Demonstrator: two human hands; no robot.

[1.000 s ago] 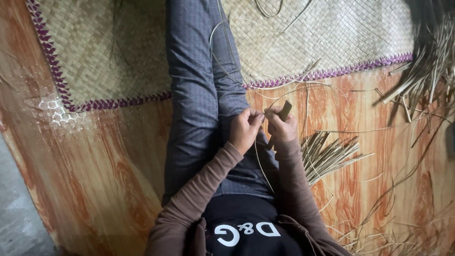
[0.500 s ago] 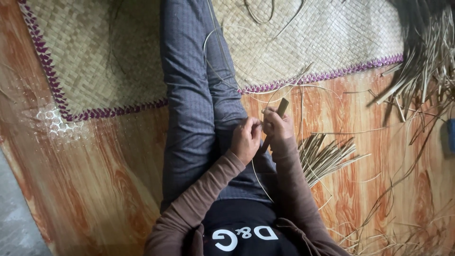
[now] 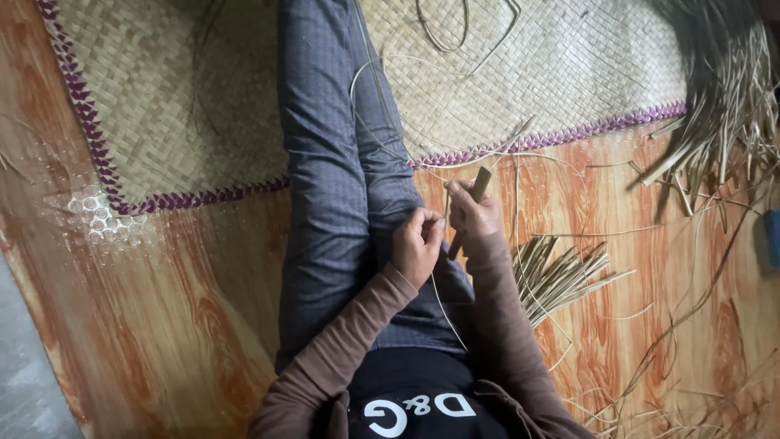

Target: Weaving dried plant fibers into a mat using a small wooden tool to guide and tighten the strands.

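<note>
I sit on the floor with my legs in grey trousers (image 3: pixel 325 162) stretched out over a woven straw mat (image 3: pixel 162 97). My left hand (image 3: pixel 418 244) pinches a thin pale straw strand (image 3: pixel 445 301) that runs down over my lap. My right hand (image 3: pixel 473 213) grips a short brown stick-like tool (image 3: pixel 479 185), held upright beside the strand. The two hands nearly touch above my right thigh.
A bundle of cut straw pieces (image 3: pixel 556 272) lies on the wood-patterned floor (image 3: pixel 162 325) just right of my arm. A big heap of loose straw (image 3: pixel 723 122) fills the upper right. Loose strands curl on the mat with its purple edging (image 3: pixel 552 138).
Both hands stay together at my thigh and have shifted slightly down and to the left in view; the tool stays in my right hand and the strand stays pinched in my left.
</note>
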